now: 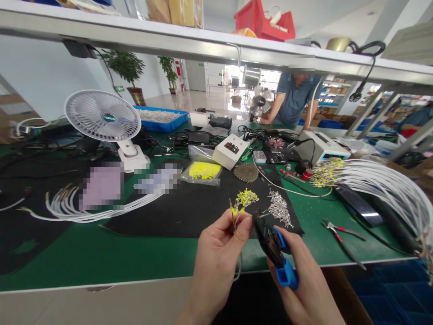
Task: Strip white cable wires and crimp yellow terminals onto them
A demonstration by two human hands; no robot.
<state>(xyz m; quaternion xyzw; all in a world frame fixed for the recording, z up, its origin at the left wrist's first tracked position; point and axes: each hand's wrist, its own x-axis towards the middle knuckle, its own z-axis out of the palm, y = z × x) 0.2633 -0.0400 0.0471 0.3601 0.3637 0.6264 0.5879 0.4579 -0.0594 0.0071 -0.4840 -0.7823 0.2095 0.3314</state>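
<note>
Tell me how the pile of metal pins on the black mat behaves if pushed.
Likely scatters: the metal pins lie loose in a heap. Each looks thin and tiny, so probably light, and fiddly to pinch off the black mat.

Green bench (101, 253) carries black mat (189, 212), fan (103, 118), red pliers (340, 231).

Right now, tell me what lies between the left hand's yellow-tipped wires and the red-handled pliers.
A pile of metal pins on the black mat, in the head view.
</note>
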